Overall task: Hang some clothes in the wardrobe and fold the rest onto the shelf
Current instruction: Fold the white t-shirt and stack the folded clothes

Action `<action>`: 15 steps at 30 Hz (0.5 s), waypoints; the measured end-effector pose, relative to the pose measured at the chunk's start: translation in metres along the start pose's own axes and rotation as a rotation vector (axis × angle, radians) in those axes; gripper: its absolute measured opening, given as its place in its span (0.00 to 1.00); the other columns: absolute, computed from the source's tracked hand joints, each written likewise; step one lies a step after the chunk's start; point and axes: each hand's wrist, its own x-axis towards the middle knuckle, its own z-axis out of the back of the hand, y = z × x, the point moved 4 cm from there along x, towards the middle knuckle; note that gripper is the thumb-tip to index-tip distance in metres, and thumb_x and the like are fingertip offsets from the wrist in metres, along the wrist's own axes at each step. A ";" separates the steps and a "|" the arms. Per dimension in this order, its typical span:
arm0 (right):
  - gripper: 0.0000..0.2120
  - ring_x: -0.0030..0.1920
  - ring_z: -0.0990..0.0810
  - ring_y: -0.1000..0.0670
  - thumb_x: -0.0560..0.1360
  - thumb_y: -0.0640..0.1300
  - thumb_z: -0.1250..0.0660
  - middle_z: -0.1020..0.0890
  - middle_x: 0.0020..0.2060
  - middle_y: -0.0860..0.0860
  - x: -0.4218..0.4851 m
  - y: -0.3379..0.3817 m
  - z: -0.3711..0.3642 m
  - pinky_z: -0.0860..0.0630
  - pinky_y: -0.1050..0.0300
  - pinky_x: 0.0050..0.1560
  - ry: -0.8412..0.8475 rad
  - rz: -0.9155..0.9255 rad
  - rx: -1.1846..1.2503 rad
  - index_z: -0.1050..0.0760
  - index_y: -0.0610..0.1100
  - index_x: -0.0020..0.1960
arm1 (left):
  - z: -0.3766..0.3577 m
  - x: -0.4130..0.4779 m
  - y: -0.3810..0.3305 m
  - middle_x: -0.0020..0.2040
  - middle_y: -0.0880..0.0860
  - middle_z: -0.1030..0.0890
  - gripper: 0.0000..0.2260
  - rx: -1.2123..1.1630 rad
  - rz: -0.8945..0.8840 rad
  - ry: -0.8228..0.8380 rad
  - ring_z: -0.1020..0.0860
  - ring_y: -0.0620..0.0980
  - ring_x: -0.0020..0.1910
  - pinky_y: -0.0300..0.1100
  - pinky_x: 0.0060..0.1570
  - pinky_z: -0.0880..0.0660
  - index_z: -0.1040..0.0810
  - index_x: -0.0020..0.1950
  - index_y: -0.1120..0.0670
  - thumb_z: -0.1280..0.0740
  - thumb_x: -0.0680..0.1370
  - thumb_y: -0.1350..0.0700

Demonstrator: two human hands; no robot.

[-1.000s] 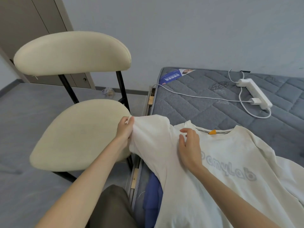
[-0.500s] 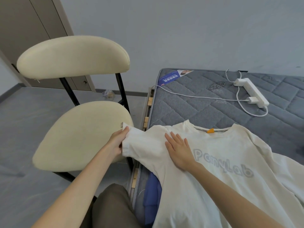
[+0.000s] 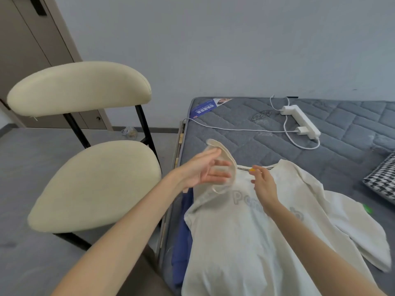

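A cream white t-shirt with grey lettering lies face up on the grey mattress, its collar toward the far wall. Its left sleeve is folded up and inward over the chest. My left hand hovers beside that sleeve with fingers straight and spread, blurred, gripping nothing. My right hand rests on the chest just below the collar, fingers relaxed. A blue garment pokes out from under the shirt at the mattress edge.
A cream chair with black legs stands left of the bed. A white power strip and its cables lie on the far mattress. A houndstooth fabric and a small green thing lie at right. A wardrobe door is far left.
My left hand let go of the sleeve after swinging it from over the chair inward onto the shirt. My right hand slid up toward the collar.
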 end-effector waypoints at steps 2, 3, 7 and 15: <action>0.10 0.59 0.25 0.44 0.81 0.46 0.48 0.22 0.52 0.52 0.000 -0.008 0.016 0.31 0.43 0.65 -0.050 -0.042 0.002 0.28 0.51 0.54 | -0.001 0.003 0.014 0.43 0.50 0.18 0.10 0.141 0.018 -0.047 0.22 0.46 0.26 0.33 0.20 0.32 0.26 0.60 0.52 0.40 0.81 0.50; 0.10 0.58 0.24 0.44 0.81 0.46 0.48 0.22 0.52 0.51 0.001 -0.012 0.021 0.30 0.42 0.64 -0.066 -0.061 -0.005 0.28 0.50 0.54 | 0.005 0.004 0.019 0.43 0.50 0.19 0.10 0.213 -0.005 -0.112 0.26 0.43 0.23 0.32 0.17 0.38 0.25 0.60 0.51 0.41 0.82 0.51; 0.10 0.47 0.23 0.46 0.82 0.49 0.47 0.23 0.50 0.48 0.001 -0.023 0.019 0.24 0.51 0.47 0.003 -0.195 -0.007 0.31 0.45 0.56 | 0.039 -0.002 0.033 0.39 0.48 0.24 0.08 0.539 -0.142 -0.382 0.32 0.41 0.25 0.32 0.21 0.38 0.23 0.54 0.49 0.41 0.81 0.55; 0.17 0.32 0.28 0.47 0.77 0.55 0.39 0.28 0.36 0.46 -0.008 -0.024 -0.024 0.33 0.58 0.30 0.211 -0.304 -0.175 0.32 0.39 0.44 | 0.047 -0.048 0.068 0.47 0.43 0.31 0.26 1.133 -0.133 -0.071 0.30 0.40 0.43 0.31 0.41 0.32 0.32 0.55 0.39 0.25 0.63 0.37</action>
